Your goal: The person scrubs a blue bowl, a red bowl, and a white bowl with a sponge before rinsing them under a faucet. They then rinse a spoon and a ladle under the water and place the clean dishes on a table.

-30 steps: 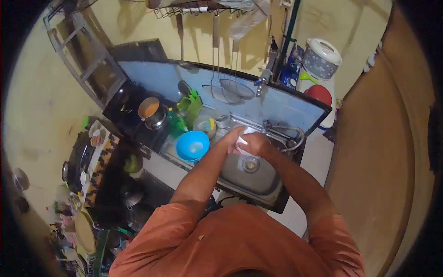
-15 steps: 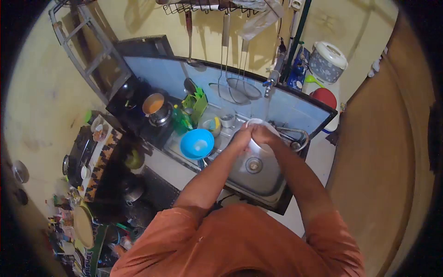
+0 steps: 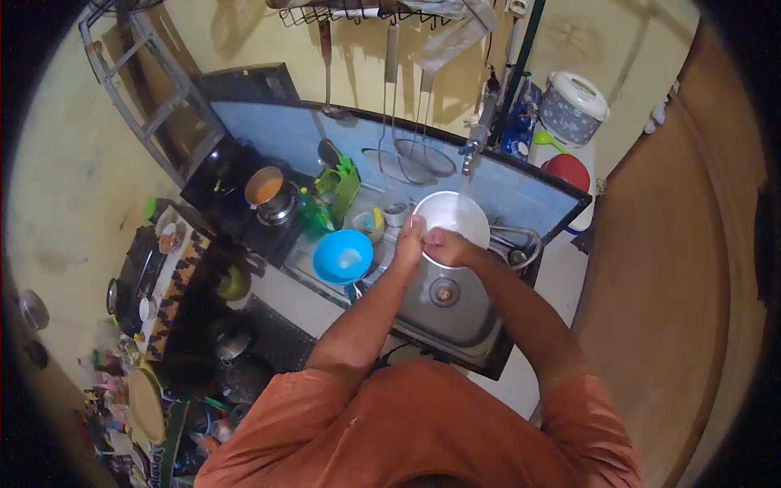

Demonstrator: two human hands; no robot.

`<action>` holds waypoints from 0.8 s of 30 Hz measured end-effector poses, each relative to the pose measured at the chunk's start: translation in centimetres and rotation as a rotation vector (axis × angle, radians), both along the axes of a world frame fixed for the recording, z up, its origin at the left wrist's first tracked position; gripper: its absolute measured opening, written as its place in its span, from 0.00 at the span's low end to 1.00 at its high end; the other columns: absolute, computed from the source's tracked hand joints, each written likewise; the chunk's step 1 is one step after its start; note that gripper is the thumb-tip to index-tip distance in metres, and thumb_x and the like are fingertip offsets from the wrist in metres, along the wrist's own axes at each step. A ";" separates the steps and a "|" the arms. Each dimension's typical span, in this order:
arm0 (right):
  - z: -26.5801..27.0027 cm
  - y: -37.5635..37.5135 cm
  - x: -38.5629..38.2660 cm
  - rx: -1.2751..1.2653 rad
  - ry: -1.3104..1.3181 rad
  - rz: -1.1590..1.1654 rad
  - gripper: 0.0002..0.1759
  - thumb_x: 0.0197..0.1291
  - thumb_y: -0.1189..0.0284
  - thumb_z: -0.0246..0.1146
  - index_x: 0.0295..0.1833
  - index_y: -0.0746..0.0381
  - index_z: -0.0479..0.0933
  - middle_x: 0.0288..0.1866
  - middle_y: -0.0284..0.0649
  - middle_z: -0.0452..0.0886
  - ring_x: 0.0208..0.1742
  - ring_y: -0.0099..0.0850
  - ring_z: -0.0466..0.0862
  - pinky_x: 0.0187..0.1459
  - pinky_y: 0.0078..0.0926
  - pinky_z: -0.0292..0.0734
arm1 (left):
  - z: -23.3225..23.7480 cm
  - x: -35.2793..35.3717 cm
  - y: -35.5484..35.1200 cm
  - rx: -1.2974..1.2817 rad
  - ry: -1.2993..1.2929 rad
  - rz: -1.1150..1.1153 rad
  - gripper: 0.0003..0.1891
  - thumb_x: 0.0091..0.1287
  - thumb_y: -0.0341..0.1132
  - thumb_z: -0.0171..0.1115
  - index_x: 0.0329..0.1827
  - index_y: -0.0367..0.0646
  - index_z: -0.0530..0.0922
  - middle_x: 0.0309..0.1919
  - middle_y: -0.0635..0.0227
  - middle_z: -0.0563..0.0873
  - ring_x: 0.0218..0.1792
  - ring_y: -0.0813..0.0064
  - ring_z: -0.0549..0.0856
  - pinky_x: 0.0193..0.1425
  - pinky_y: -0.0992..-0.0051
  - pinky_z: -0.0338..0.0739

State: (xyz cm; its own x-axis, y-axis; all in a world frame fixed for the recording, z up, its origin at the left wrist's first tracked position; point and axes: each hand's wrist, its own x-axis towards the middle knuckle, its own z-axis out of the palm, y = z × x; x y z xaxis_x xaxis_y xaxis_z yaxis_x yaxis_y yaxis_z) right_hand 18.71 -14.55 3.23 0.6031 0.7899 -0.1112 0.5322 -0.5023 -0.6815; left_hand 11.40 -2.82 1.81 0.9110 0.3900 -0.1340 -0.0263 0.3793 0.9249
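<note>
A round, shiny pale bowl is held over the back of the steel sink, its opening facing up toward me. Water runs from the tap into its far side. My left hand is closed on the bowl's near left rim, thumb on top. Close beside it, my right hand is curled at the near rim, with its fingertips partly hidden. Left of the sink, a blue plastic bowl with something whitish inside stands on the drainboard.
Behind the blue bowl are a tub with a yellow sponge, a metal cup and a green bottle. A pot sits on the stove at left. Strainers hang behind; a metal rack lies right of the sink.
The bowl has turned from a tilted position to face upward beneath the tap. My hands have shifted left and drawn together at its near rim.
</note>
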 end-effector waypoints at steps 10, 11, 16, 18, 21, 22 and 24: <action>-0.9 -2.3 2.8 0.422 0.802 -0.504 0.26 0.63 0.51 0.52 0.60 0.55 0.69 0.55 0.33 0.74 0.53 0.33 0.77 0.47 0.46 0.74 | 0.9 -0.4 -0.9 0.395 -0.020 -0.097 0.23 0.71 0.44 0.49 0.68 0.47 0.65 0.59 0.54 0.73 0.59 0.64 0.73 0.65 0.70 0.64; -1.3 -2.5 2.8 0.422 0.802 -0.505 0.26 0.63 0.51 0.52 0.60 0.55 0.69 0.55 0.33 0.74 0.53 0.33 0.77 0.47 0.46 0.74 | 0.3 -0.1 -0.6 0.714 -0.137 -0.086 0.24 0.69 0.43 0.53 0.67 0.51 0.66 0.58 0.53 0.73 0.58 0.60 0.73 0.64 0.67 0.64; -1.0 -3.7 -0.1 1.136 1.549 -0.410 0.27 0.70 0.53 0.38 0.60 0.63 0.66 0.57 0.41 0.74 0.57 0.39 0.75 0.59 0.45 0.68 | 4.8 -1.8 -1.5 1.559 -0.318 -0.271 0.30 0.56 0.41 0.66 0.63 0.46 0.70 0.58 0.50 0.72 0.58 0.50 0.72 0.63 0.58 0.64; -2.1 -4.9 -1.4 1.076 1.102 -0.393 0.23 0.71 0.60 0.40 0.59 0.64 0.67 0.57 0.43 0.74 0.57 0.39 0.75 0.60 0.41 0.69 | 4.4 -1.7 -1.7 1.468 -0.373 -0.274 0.31 0.54 0.41 0.68 0.63 0.44 0.70 0.59 0.50 0.71 0.59 0.50 0.71 0.63 0.58 0.64; -6.3 -5.9 -1.1 1.031 0.797 -0.434 0.22 0.71 0.61 0.40 0.60 0.64 0.68 0.57 0.42 0.75 0.57 0.37 0.76 0.60 0.38 0.70 | 1.8 -0.3 -2.2 1.270 -0.375 -0.133 0.31 0.57 0.46 0.64 0.62 0.41 0.71 0.60 0.48 0.70 0.61 0.49 0.70 0.64 0.59 0.64; -5.7 -5.9 -1.4 1.036 0.775 -0.456 0.22 0.71 0.61 0.41 0.60 0.63 0.68 0.57 0.42 0.75 0.57 0.36 0.76 0.60 0.37 0.70 | -0.1 0.5 -2.2 1.159 -0.307 0.004 0.31 0.62 0.52 0.59 0.62 0.40 0.71 0.60 0.47 0.71 0.62 0.49 0.69 0.63 0.59 0.65; -5.1 -6.1 -2.0 1.044 0.722 -0.520 0.21 0.71 0.61 0.41 0.59 0.62 0.69 0.57 0.41 0.75 0.57 0.35 0.76 0.59 0.35 0.71 | -8.3 4.9 0.2 0.512 -0.039 -0.070 0.33 0.65 0.58 0.49 0.59 0.35 0.72 0.58 0.44 0.73 0.61 0.49 0.70 0.64 0.61 0.64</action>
